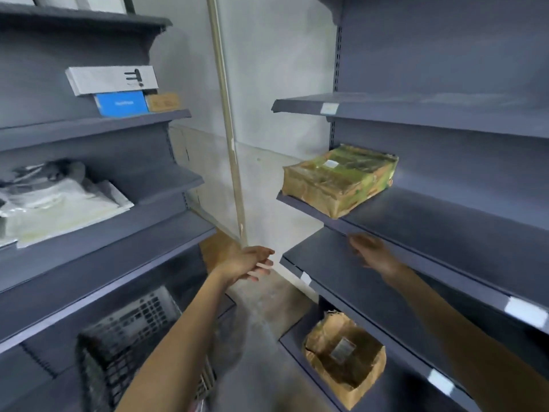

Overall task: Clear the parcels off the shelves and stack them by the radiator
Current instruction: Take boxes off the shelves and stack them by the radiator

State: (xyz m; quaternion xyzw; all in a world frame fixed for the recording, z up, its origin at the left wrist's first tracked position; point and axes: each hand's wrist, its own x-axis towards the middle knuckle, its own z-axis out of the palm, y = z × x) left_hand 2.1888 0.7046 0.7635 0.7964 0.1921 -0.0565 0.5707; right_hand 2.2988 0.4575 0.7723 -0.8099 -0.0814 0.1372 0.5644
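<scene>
A taped brown-and-green parcel [338,178] lies at the left end of the right rack's middle shelf [445,221]. Below it, on the bottom shelf, sits a crumpled brown paper parcel [346,359]. The left rack holds a white box [111,80] on top of a blue box [121,104] and a small brown box [162,102], and lower down several white plastic mail bags [56,200]. My left hand [248,261] hangs open in the aisle, holding nothing. Blurred, my right hand [372,251] is raised just under the middle shelf's front edge, fingers apart and empty.
A vertical pipe [228,129] runs down the corner wall between the two grey racks. A dark wire basket [133,346] stands low on the left beside my left forearm. Concrete floor [261,307] shows between the racks. The right rack's upper shelf [416,110] carries only a label.
</scene>
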